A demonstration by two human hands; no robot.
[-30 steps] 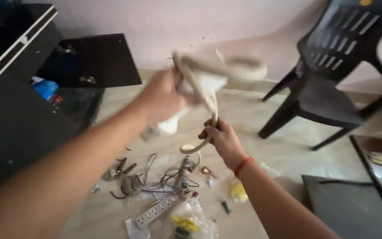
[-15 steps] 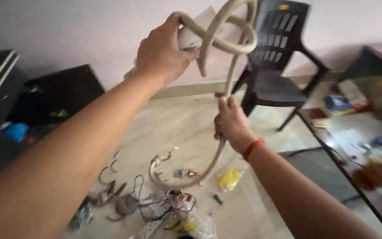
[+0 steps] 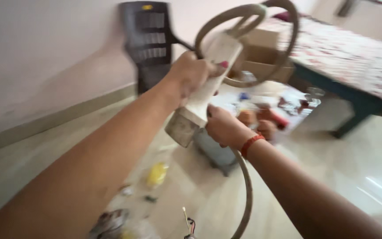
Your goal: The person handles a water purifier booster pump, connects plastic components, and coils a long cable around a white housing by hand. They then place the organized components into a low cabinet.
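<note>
My left hand (image 3: 192, 73) grips the upper part of a long off-white power strip (image 3: 202, 93), held up and tilted in front of me. Its thick beige cable (image 3: 261, 11) loops above the strip and another length hangs down (image 3: 247, 194) toward the floor. My right hand (image 3: 224, 126), with a red band on the wrist, holds the strip's lower part and the cable beside it. The strip's dirty lower end (image 3: 181, 129) points down and left.
A dark plastic chair (image 3: 149, 37) stands by the wall. A bed with a patterned cover (image 3: 345, 53) and a cardboard box (image 3: 261, 57) lie at the right. Small parts, wires and a yellow item (image 3: 157, 174) are scattered on the floor below.
The view has swung right; the chair now sits left of centre and a bed has come into view. Both hands have closed in on the power strip, with the cable still looped above.
</note>
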